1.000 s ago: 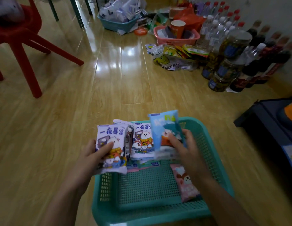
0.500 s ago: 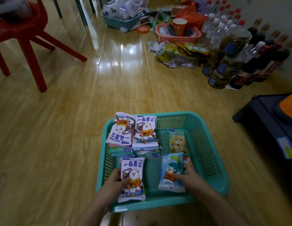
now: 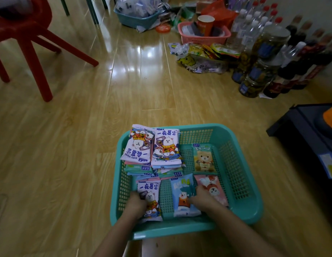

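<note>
A teal plastic basket [image 3: 241, 141] stands on the wooden floor in front of me. My left hand [image 3: 136, 203] holds a purple baby-wipes pack [image 3: 149, 190] lying at the basket's near left. My right hand [image 3: 200, 196] holds the right edge of a blue wipes pack [image 3: 182, 191] lying beside it. A pink pack [image 3: 215, 186] lies to the right of my right hand, partly under it. A pack with a yellow bear [image 3: 203, 157] lies behind that. Two purple packs [image 3: 166, 145] top a stack of several packs at the basket's far left.
A red chair [image 3: 26, 43] stands at the far left. At the back are a teal basket of packets [image 3: 137, 19], a pink basket [image 3: 204, 38], a snack bag [image 3: 198, 62], water bottles [image 3: 252, 21], jars [image 3: 263, 58] and dark bottles [image 3: 298, 58]. A dark box [image 3: 310, 136] sits right.
Both hands came down from above the basket with their packs, which now lie flat on its near floor. The view has pulled back and the blue pack sits lower.
</note>
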`<state>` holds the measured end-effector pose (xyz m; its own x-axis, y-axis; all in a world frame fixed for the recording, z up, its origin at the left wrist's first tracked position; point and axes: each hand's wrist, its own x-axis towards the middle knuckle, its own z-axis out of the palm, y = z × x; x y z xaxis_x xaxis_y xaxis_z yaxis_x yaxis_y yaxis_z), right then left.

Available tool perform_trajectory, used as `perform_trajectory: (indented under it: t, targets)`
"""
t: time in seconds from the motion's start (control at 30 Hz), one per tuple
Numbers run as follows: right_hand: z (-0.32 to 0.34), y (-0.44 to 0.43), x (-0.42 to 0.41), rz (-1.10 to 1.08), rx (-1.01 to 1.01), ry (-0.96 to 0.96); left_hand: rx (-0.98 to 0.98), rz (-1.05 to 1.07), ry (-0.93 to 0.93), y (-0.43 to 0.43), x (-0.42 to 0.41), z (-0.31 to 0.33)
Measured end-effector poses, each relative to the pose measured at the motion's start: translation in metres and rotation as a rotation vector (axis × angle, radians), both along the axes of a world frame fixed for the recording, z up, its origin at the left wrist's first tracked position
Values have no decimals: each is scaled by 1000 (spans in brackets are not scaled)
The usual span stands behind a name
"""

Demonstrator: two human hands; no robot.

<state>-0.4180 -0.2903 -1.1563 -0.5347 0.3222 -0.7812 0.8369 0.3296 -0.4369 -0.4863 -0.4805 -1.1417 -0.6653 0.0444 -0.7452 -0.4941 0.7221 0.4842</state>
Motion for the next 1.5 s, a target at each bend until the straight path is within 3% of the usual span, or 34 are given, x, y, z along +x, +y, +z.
perform_trajectory:
  t: [0.1, 0.23, 0.4, 0.5, 0.6, 0.7, 1.1, 1.23, 1.33, 1.43, 1.5]
  targets:
    - [10, 0, -4, 298, 252, -13, -162, -225, 145, 5, 3, 9]
    - [50, 8, -15, 536, 400, 20, -293, -427, 329, -6, -1, 41]
    - [118, 21, -51, 148, 353, 422, -298, -141, 752, -23, -28, 108]
    - [128, 8, -78, 75, 375, 472, -232, -116, 917, -6, -57, 123]
    - [117, -9, -97, 128, 400, 352, -309, -299, 818, 16, -83, 106]
    - [108, -19, -104, 144, 408, 283, -317, -343, 740, 25, -94, 86]
    - [91, -15, -105, 65, 425, 373, -57, -109, 517, 22, -112, 82]
    - [96, -13, -101, 82, 415, 439, 218, 39, 386, 13, -118, 89]
    - [108, -12, -88, 7, 302, 578, 383, 125, 371, 1, -111, 108]
    - [124, -15, -57, -65, 45, 755, 475, 163, 403, -19, -99, 130]
    - [126, -23, -31, -53, -121, 755, 497, 178, 448, -36, -91, 140]
